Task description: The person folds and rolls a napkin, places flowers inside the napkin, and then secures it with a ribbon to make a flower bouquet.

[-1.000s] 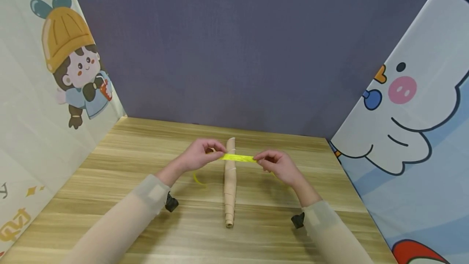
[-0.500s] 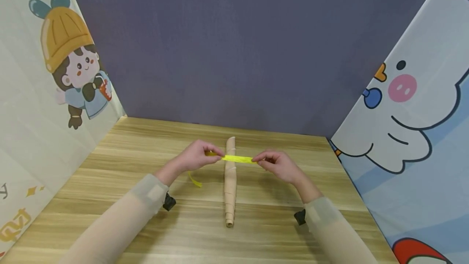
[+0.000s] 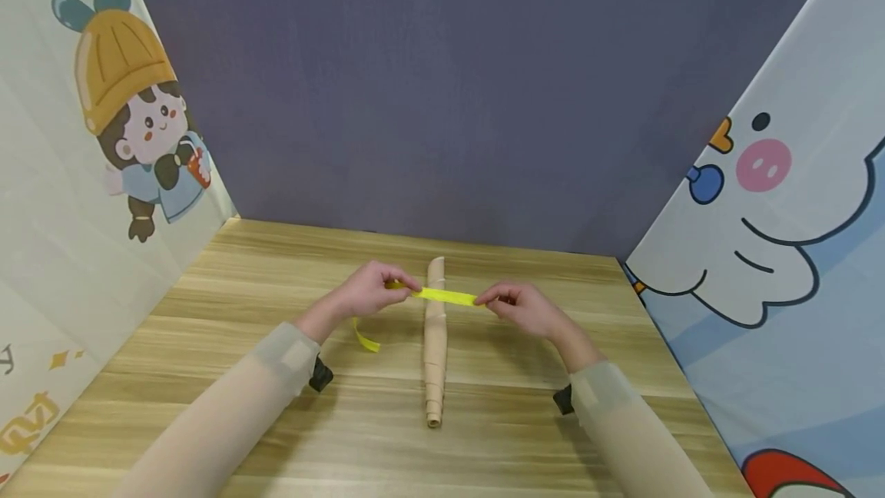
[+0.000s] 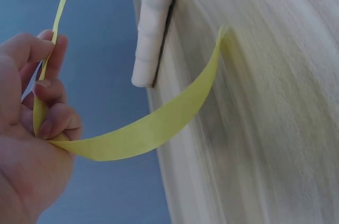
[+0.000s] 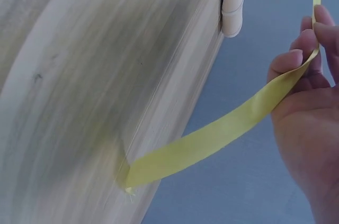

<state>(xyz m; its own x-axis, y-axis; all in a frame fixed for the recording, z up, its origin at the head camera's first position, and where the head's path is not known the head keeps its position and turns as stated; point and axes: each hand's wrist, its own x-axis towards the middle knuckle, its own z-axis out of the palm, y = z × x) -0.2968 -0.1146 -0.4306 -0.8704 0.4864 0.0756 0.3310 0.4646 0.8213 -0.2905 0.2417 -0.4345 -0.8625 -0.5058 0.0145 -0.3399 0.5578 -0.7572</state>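
Observation:
A yellow ribbon (image 3: 445,296) is stretched between my two hands, above the upper part of a long beige roll (image 3: 435,360) that lies lengthwise on the table. My left hand (image 3: 369,290) pinches the ribbon between thumb and fingers. From that palm a loose tail (image 4: 143,134) curves down to the table in the left wrist view. On the other side my right hand (image 3: 522,306) pinches the ribbon too. Its tail (image 5: 212,142) hangs from the right palm, and the frayed end touches the wood. The roll has overlapping layers and narrows toward its near end.
The wood-grain table (image 3: 332,436) meets a dark blue-grey panel (image 3: 429,98) at the back. A white printed panel (image 3: 41,175) stands at the left, and another with a cartoon animal (image 3: 781,214) stands at the right.
The ribbon's span has shifted slightly left; the left tail now hangs a little nearer the left wrist. Both hands keep their pinch, and the roll has not moved.

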